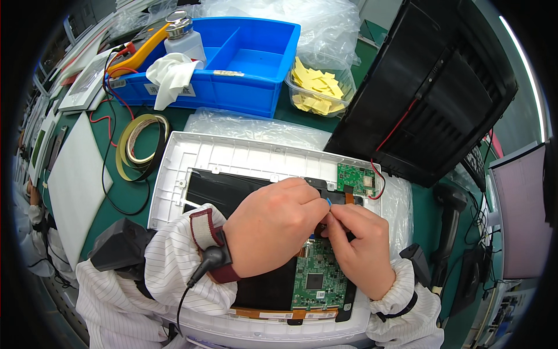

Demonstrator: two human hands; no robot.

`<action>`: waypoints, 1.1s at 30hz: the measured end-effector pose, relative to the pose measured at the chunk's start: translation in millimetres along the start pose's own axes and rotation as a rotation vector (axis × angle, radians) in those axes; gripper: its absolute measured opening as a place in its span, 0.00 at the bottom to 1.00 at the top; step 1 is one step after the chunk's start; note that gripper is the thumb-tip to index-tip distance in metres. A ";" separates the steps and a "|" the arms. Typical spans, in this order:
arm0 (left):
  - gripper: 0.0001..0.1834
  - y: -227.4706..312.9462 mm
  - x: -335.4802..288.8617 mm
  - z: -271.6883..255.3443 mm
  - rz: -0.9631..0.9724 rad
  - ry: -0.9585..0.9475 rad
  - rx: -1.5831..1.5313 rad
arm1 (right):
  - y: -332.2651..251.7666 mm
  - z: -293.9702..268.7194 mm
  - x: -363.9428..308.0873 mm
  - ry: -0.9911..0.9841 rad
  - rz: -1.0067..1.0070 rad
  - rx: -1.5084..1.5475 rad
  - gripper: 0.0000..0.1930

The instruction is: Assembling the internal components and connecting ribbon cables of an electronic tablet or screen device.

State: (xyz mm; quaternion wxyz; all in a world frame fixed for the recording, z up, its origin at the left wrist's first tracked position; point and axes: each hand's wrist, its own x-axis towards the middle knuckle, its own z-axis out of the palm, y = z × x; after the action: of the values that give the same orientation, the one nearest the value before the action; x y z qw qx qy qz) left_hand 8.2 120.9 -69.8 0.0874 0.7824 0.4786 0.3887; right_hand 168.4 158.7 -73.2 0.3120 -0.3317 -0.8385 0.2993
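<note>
My left hand [276,227] is closed, its back toward me, and its fingertips meet those of my right hand [361,247] over the upper part of an open display unit. A small blue bit [329,202] shows between the two hands. The fingers hide what each one pinches. Just below them lies a large green circuit board [325,269] on the black display panel [264,294]. The panel rests in a white plastic housing [165,195]. Beyond my right fingertips, a smaller green board [351,177] with red and black wires sits in the housing's upper right corner.
A blue divided bin [244,87] stands behind, holding a pump bottle [185,45] and a white cloth [170,78]. Beside it is a tub of yellow pieces [317,84]. Tape rolls [125,151] lie left. A black cover [430,99] leans right, near a handheld scanner [446,224].
</note>
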 end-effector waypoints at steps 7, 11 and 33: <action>0.07 -0.2 0.8 0.8 0.020 0.021 -0.042 | -2.0 -0.2 0.2 0.005 -0.029 -0.028 0.05; 0.07 -2.6 1.6 2.0 0.023 0.022 -0.071 | -0.8 0.0 0.7 -0.001 -0.019 -0.023 0.05; 0.08 -3.9 1.7 -4.1 -0.030 0.039 -0.025 | 0.3 2.1 0.2 0.002 0.080 0.087 0.04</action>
State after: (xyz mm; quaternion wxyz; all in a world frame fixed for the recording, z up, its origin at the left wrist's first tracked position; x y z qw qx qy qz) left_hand 3.1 123.4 -68.1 0.0934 0.7662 0.4872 0.4085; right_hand 166.9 158.4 -74.6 0.3147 -0.3513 -0.8104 0.3475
